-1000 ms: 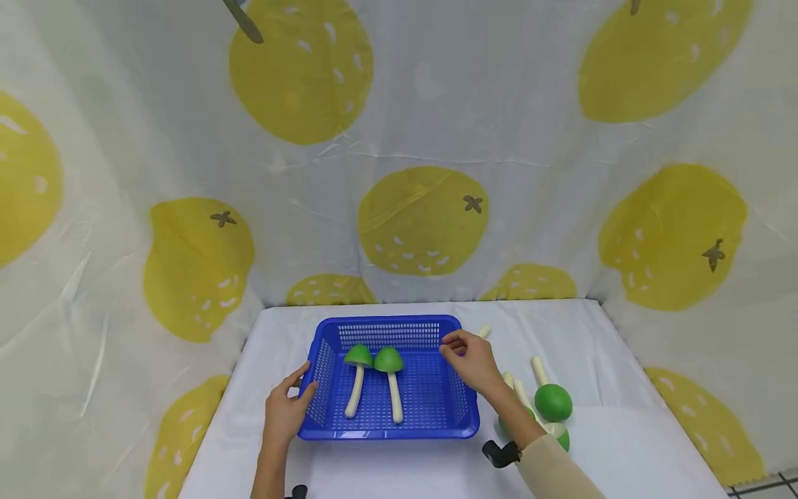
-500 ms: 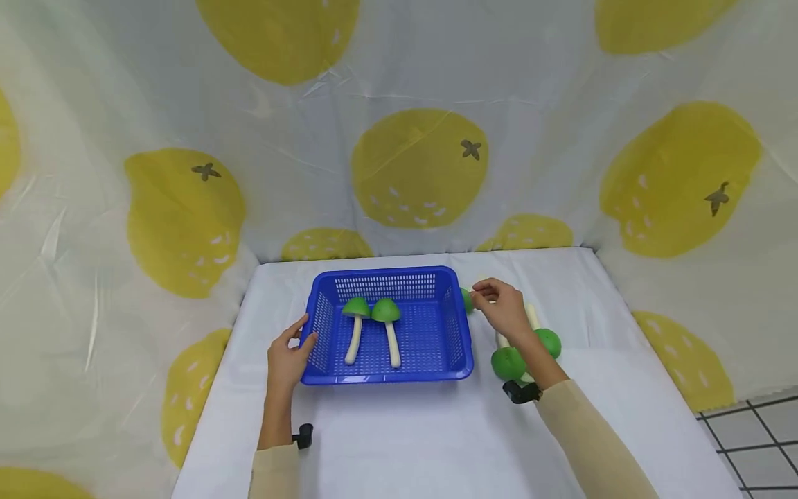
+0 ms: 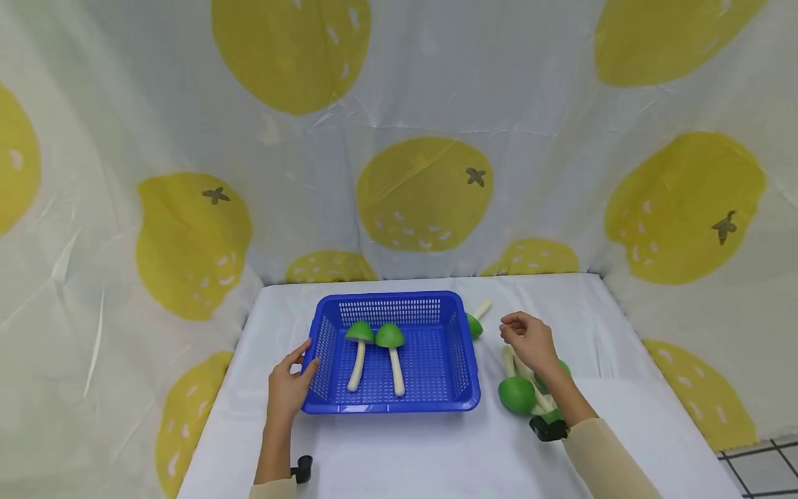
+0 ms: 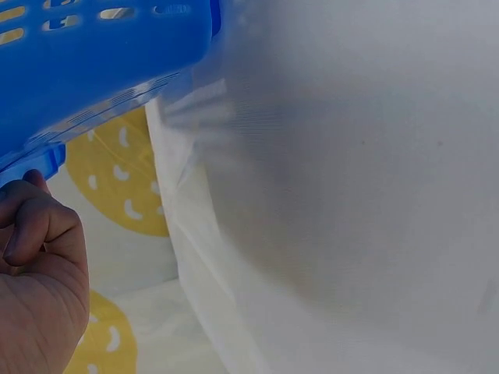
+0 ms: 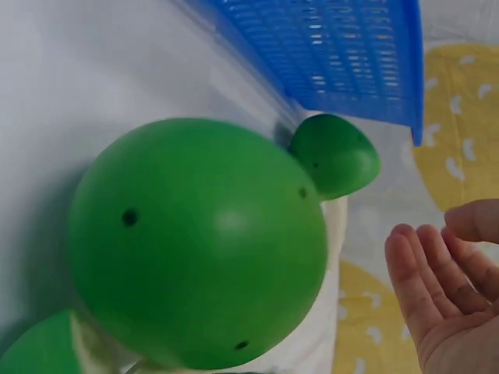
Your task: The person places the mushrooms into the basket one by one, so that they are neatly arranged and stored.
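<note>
We saw the right hand [image 3: 530, 341] relaxed, farther right than before, near mushrooms [image 3: 517, 396] right of the basket [image 3: 430, 407], which the left hand [image 3: 287, 387] gripped; white cloth [image 3: 405, 457] lay beneath, a lemon-print curtain [image 3: 424, 194] hung behind.

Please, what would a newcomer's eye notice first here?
Probably the blue perforated plastic basket on the white cloth-covered table, gripped at its left rim by the left hand; inside lie two mushrooms with green caps and pale stems. Next, large yellow fruit prints on the pale curtain behind, and more green-capped mushrooms near the right hand.
</note>
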`<action>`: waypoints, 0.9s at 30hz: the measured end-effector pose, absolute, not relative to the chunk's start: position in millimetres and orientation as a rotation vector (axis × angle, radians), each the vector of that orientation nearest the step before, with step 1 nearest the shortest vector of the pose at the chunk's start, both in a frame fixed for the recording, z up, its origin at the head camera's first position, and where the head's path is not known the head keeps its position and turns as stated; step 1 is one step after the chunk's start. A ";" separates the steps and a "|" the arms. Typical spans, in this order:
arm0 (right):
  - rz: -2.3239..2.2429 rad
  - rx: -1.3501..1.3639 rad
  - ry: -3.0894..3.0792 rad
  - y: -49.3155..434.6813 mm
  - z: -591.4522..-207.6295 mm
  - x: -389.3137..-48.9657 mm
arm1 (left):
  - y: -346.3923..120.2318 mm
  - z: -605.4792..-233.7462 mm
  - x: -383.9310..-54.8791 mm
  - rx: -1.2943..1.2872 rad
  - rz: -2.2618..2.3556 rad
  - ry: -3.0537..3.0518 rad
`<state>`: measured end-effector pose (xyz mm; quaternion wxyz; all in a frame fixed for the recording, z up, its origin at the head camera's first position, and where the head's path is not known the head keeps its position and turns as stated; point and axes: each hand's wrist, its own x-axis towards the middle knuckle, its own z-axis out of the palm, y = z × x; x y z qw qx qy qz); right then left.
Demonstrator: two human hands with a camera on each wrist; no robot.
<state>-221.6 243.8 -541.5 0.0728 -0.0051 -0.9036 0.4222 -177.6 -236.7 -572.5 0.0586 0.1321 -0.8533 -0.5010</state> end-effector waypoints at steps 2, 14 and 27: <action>1.257 -0.021 -2.735 248.5 -544.8 -220.2 | -235.0 -573.9 -175.9 0.401 -1.518 -2.583; 1.166 -0.040 -2.814 269.2 -569.1 -212.8 | -238.8 -572.8 -176.4 0.372 -1.508 -2.589; 0.993 -0.004 -2.947 275.2 -565.0 -210.5 | -237.9 -563.7 -174.0 0.328 -1.532 -2.565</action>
